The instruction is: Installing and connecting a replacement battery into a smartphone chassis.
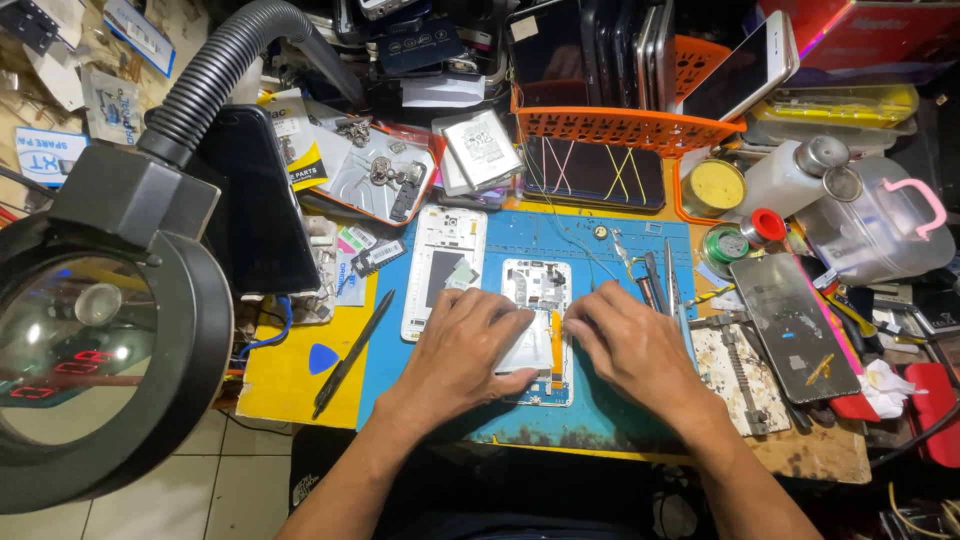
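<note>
From the head view, the left hand [462, 345] is lying flat, fingers together, pressing on an opened white phone [537, 320] lying on the blue mat [610, 400]. The right hand [625, 345], fingers curled, is touching its right edge by an orange strip [556, 350]. A white phone frame [443, 270] is lying just left, a black pen [352, 355] further left

Opened phone [536, 300] on mat [610, 410] under both hands, phone frame [443, 270] left, basket [625, 125] behind, magnifier lamp [95, 350] far left.
</note>
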